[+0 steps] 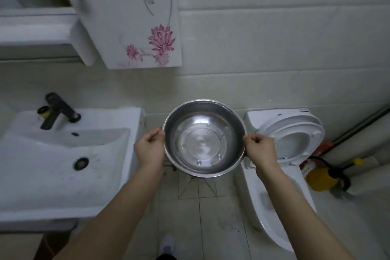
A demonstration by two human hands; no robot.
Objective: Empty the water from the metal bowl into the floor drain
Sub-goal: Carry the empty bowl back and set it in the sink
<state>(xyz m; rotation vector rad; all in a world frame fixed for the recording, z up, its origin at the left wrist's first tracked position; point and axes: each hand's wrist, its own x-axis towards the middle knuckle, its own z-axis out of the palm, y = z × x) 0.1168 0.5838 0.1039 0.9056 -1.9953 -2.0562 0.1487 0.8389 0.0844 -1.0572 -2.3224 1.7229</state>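
Note:
I hold a round metal bowl [203, 138] level in front of me, above the tiled floor between the washbasin and the toilet. Clear water lies in its bottom, showing ripples and reflections. My left hand [150, 148] grips the bowl's left rim and my right hand [260, 150] grips the right rim. A small dark fitting on the floor tiles [193, 176] peeks out just below the bowl's near edge; whether it is the floor drain I cannot tell, since the bowl hides most of it.
A white washbasin [63, 167] with a black tap [59, 110] stands at left. A white toilet [280, 154] with raised lid is at right, a yellow plunger [322, 177] beside it. A flowered wall cabinet [130, 15] hangs above. My shoe [167, 246] is on the floor.

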